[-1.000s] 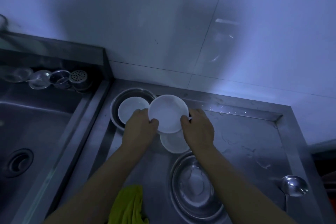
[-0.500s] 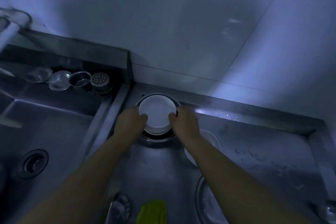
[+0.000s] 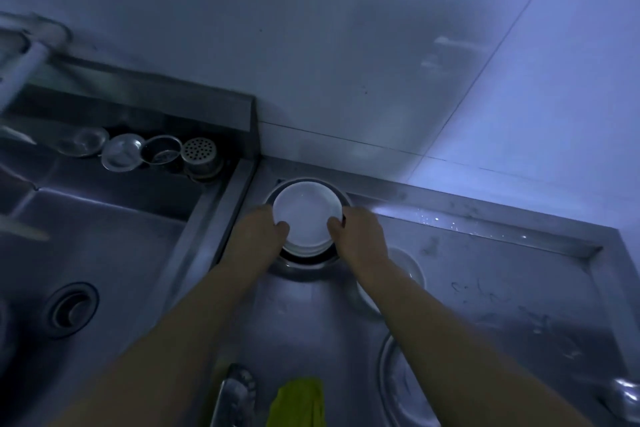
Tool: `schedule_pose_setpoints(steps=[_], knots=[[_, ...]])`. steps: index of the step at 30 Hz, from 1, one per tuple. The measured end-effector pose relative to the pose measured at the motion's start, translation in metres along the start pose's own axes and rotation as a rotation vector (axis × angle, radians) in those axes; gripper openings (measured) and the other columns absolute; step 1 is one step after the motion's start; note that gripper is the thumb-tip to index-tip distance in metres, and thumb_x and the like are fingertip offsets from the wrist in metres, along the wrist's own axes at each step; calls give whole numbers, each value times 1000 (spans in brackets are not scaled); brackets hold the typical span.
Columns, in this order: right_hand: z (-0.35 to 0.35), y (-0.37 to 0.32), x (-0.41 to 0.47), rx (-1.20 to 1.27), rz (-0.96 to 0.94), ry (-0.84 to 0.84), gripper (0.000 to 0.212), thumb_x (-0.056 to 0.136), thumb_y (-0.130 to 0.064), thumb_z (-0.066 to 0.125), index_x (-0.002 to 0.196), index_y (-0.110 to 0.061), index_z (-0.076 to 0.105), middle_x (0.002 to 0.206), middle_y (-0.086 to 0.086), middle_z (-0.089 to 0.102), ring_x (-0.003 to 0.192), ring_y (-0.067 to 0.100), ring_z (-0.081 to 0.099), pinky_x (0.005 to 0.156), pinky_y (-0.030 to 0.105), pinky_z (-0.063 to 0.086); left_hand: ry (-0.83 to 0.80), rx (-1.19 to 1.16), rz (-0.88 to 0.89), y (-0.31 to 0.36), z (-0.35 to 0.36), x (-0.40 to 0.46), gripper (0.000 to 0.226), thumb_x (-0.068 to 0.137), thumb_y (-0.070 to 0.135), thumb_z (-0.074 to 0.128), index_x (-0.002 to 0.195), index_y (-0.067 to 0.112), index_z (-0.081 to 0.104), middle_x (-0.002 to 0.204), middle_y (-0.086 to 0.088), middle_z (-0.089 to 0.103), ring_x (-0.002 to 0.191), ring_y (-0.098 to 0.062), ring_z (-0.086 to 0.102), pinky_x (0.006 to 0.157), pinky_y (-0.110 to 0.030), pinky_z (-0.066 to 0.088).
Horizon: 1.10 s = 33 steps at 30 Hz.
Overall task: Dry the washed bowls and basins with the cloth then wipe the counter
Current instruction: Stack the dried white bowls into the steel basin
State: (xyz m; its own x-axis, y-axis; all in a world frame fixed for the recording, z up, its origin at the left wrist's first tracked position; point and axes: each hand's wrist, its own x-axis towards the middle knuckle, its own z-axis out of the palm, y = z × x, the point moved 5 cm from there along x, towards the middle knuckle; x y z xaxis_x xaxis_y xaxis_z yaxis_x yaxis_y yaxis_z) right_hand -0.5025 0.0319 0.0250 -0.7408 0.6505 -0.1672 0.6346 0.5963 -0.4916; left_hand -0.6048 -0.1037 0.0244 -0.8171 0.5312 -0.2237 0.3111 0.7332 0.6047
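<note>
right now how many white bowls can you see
3: one white bowl held over the metal basin, one stacked beneath, one behind the right forearm. More may be hidden.

Two bare forearms are showing in the head view, entering from the lower edge. No sleeve, cuff, glove, watch, ring or bracelet is appearing on either arm as far as the dim light allows. The left hand [image 3: 258,232] is showing its back to the camera, with the thumb visible and the fingers [image 3: 281,228] largely hidden. The right hand [image 3: 360,236] is likewise presenting its back, with a small dark mark showing at the fingers [image 3: 334,227]; whether this is nail colour or shadow cannot be told. Both forearms are appearing slender and unmarked.
</note>
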Motion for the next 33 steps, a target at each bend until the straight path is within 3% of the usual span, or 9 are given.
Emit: schedule_pose_setpoints(steps=[4,7,10,14,17,20,26,29,33], knots=[[-24,22,-11,131,61,88,29,92,-31,53,81,-7,61,80,12,58,79,28,57,70,33,40,144,24,-13,4,-10,-17,33,89,25,54,112,1,53,111,-16,54,94,-31,55,70,-31,39],[-48,64,-40,162,82,261,21,91,-13,56,106,-6,69,100,16,65,92,32,62,82,32,42,249,-131,119,21,-7,-50,29,88,17,56,116,15,59,110,-5,55,87,-20,56,76,-27,41],[-53,110,-71,116,181,296,26,91,-7,56,114,-6,67,111,18,60,96,34,62,83,31,43,66,-114,239,44,35,-78,27,89,12,53,114,14,64,107,-6,61,94,-22,60,82,-29,45],[-33,144,-82,56,283,131,32,96,-21,52,125,-9,59,113,14,62,102,31,59,87,34,42,-233,6,165,51,102,-92,33,93,15,48,123,5,54,121,-13,58,112,-26,54,90,-30,39],[-27,149,-81,53,281,94,25,93,-20,54,114,-9,63,101,13,67,98,32,59,79,33,42,-277,-7,164,53,122,-94,20,92,16,46,107,4,53,110,-14,60,104,-28,56,76,-29,38],[-29,147,-80,29,266,110,19,89,-13,54,102,-6,66,93,14,66,90,32,59,72,33,39,-288,-84,142,55,127,-95,25,91,16,47,111,6,57,113,-11,63,101,-24,57,82,-32,45],[-60,113,-78,144,145,287,12,85,-8,54,84,-2,64,75,11,62,71,27,56,62,35,44,-143,-321,165,66,83,-93,26,80,19,63,105,22,60,96,9,64,86,-4,59,67,-15,45],[-74,73,-64,216,77,335,9,83,-10,57,82,-4,64,71,8,62,69,25,55,59,31,43,-27,-345,198,65,43,-85,31,73,20,67,102,24,58,93,6,62,81,-8,60,62,-18,46],[-70,22,-37,349,30,277,15,81,-16,56,83,-3,64,72,13,64,71,31,61,66,42,50,132,-320,149,45,-1,-65,54,74,23,72,125,25,53,106,1,61,89,-14,61,69,-26,51]])
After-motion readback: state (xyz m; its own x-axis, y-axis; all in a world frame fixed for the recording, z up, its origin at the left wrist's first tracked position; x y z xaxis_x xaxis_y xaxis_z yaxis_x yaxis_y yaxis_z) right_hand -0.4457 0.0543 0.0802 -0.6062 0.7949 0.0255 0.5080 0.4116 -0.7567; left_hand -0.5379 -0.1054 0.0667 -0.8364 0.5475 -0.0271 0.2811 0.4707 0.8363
